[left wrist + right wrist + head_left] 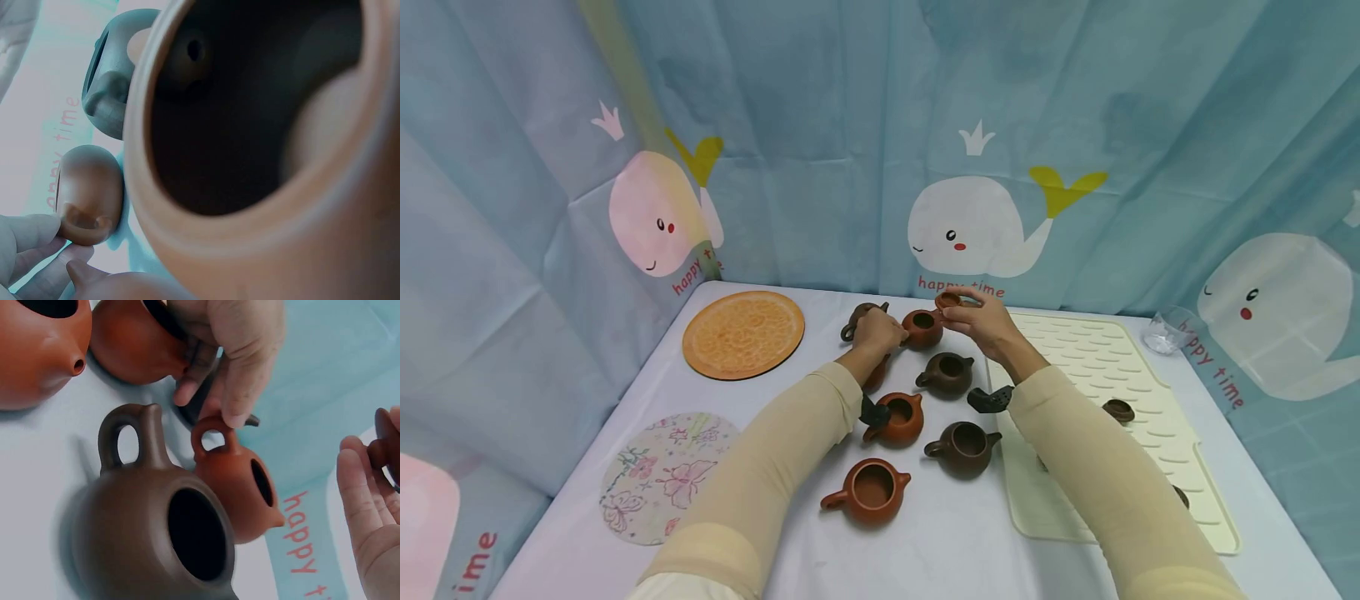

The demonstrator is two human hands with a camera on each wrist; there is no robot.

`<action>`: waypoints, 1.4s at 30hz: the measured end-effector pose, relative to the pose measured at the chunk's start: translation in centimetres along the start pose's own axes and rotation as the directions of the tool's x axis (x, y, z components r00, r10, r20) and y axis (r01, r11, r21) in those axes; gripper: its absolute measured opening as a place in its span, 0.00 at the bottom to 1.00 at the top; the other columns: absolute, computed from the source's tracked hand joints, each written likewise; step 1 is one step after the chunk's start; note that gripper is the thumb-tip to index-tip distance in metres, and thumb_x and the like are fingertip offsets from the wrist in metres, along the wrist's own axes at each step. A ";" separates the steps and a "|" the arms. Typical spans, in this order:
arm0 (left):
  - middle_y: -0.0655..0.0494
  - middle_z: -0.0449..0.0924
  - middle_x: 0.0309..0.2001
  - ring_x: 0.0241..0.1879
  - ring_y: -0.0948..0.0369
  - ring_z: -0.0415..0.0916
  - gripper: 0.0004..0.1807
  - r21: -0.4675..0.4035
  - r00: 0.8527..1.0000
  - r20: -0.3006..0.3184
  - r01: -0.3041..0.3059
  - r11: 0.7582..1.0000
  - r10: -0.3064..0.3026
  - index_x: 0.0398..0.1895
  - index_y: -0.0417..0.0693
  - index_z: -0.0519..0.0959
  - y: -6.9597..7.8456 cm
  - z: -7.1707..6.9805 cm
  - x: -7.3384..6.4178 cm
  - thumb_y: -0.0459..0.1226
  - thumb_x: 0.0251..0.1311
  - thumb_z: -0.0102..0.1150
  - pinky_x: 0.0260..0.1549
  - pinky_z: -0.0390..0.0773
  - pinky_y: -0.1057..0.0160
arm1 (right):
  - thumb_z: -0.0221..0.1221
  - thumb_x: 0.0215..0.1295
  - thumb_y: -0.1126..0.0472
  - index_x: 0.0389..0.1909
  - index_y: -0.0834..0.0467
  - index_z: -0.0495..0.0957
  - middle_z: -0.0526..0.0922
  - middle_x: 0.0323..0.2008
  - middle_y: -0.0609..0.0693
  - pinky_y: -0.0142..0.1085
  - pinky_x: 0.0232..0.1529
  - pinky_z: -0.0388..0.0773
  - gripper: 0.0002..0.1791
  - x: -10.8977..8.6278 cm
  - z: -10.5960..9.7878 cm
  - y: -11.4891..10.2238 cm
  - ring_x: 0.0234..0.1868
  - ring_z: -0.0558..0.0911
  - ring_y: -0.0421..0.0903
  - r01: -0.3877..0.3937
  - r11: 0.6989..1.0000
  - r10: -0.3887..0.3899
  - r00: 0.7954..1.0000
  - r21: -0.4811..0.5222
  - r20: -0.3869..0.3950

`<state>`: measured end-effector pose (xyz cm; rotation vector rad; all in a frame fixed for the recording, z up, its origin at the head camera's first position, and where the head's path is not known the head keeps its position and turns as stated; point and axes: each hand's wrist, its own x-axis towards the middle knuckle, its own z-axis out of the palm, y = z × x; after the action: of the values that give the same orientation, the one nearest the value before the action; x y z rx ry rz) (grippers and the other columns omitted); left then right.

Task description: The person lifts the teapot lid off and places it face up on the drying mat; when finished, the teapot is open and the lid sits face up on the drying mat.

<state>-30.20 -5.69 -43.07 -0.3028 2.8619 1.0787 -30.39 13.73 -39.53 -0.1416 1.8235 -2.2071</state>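
My left hand (pixel 880 330) pinches the handle of a small reddish-brown teapot (pixel 922 331) in the back row; in the right wrist view its fingers (pixel 237 403) are at the handle (pixel 212 434). The teapot has no lid on, and its round opening shows. Just right of it, my right hand (pixel 988 323) is raised, holding a small reddish-brown lid (pixel 949 300) between thumb and fingers. In the right wrist view this lid (pixel 389 450) has its knob toward the fingers. A dark teapot (pixel 859 315) is partly hidden behind my left hand.
Several lidless teapots stand nearer me, including a dark one (pixel 947 375) and a reddish one (pixel 874 493). At right, a cream ridged mat (pixel 1120 358) bears small dark lids (pixel 1118 410). A clear cup (pixel 1165 332) stands beyond it. Two round mats, orange (pixel 743 333) and floral (pixel 662 475), lie left.
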 end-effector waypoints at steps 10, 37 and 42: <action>0.59 0.84 0.32 0.32 0.59 0.76 0.08 -0.002 1.000 -0.005 -0.010 1.000 0.010 0.34 0.51 0.89 -0.2 0.2 0.4 0.43 0.58 0.67 0.29 0.73 0.61 | 0.60 0.63 0.72 0.66 0.67 0.63 0.71 0.55 0.65 0.42 0.51 0.75 0.30 -2.4 -1.4 -2.5 0.47 0.80 0.51 0.077 0.979 -0.062 0.994 -0.191 0.086; 0.58 0.84 0.32 0.33 0.59 0.76 0.07 -0.002 1.000 -0.009 -0.001 1.000 0.001 0.34 0.51 0.89 -0.1 0.3 0.4 0.43 0.58 0.67 0.30 0.72 0.61 | 0.60 0.66 0.67 0.63 0.59 0.69 0.76 0.54 0.59 0.38 0.45 0.77 0.25 -7.6 -8.8 -5.1 0.48 0.79 0.47 0.136 0.862 -0.085 0.988 -0.489 0.126; 0.59 0.84 0.31 0.33 0.58 0.76 0.06 0.001 1.000 -0.014 -0.008 1.000 0.008 0.32 0.51 0.89 -0.1 0.3 0.4 0.42 0.58 0.67 0.32 0.73 0.60 | 0.62 0.65 0.65 0.64 0.58 0.68 0.75 0.55 0.57 0.37 0.43 0.77 0.26 -8.0 -10.5 -4.8 0.47 0.79 0.45 0.077 0.850 -0.056 0.997 -0.521 0.056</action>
<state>-30.55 -5.63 -43.42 -0.3001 2.8780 1.0807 -26.01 26.64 -36.15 -0.3567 2.3845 -1.6695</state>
